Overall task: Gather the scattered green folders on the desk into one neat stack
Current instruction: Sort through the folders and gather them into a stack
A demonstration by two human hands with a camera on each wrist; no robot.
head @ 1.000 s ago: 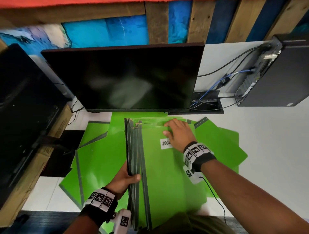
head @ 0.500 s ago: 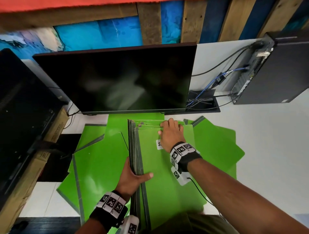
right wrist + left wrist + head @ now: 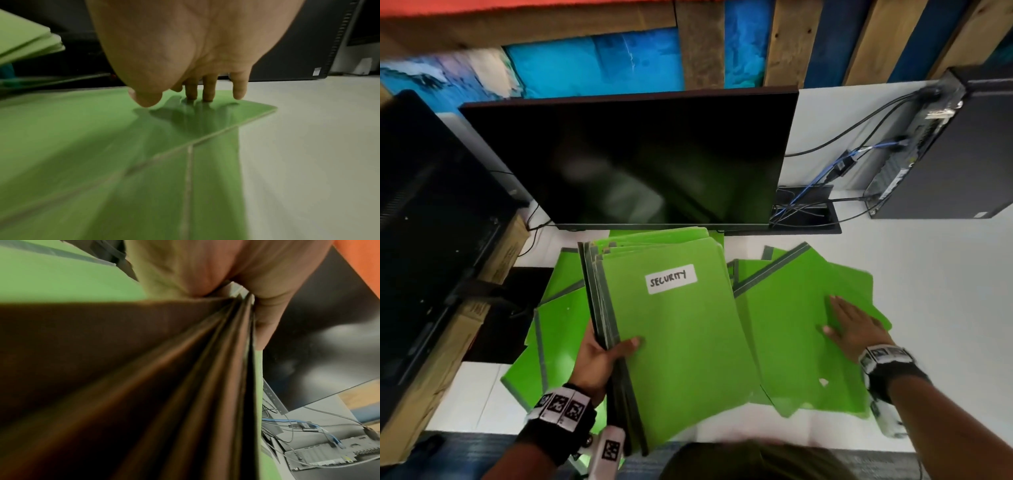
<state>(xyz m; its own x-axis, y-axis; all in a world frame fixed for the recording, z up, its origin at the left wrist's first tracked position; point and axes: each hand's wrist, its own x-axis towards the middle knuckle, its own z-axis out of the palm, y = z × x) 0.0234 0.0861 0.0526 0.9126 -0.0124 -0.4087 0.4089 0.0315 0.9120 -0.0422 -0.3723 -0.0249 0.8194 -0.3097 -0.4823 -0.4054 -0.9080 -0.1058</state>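
Note:
My left hand (image 3: 602,356) grips a thick stack of green folders (image 3: 681,329) by its grey spines, thumb on top; the top folder carries a white label reading SECURITY (image 3: 671,279). In the left wrist view the stack (image 3: 185,386) fills the frame, pinched between thumb and fingers. My right hand (image 3: 854,329) lies flat with straight fingers on a loose green folder (image 3: 791,329) to the right of the stack. The right wrist view shows its fingertips (image 3: 208,95) pressing that folder (image 3: 102,138) near its far corner. More loose green folders (image 3: 558,315) lie to the left under the stack.
A dark monitor (image 3: 647,161) stands close behind the folders. A black computer case (image 3: 955,154) with cables (image 3: 822,178) sits at the back right on the white desk (image 3: 928,291). Another dark screen (image 3: 424,212) and a cardboard box (image 3: 448,339) crowd the left side.
My right hand left the top of the stack and moved right onto a loose folder, uncovering the SECURITY label. The left hand keeps its grip on the spines.

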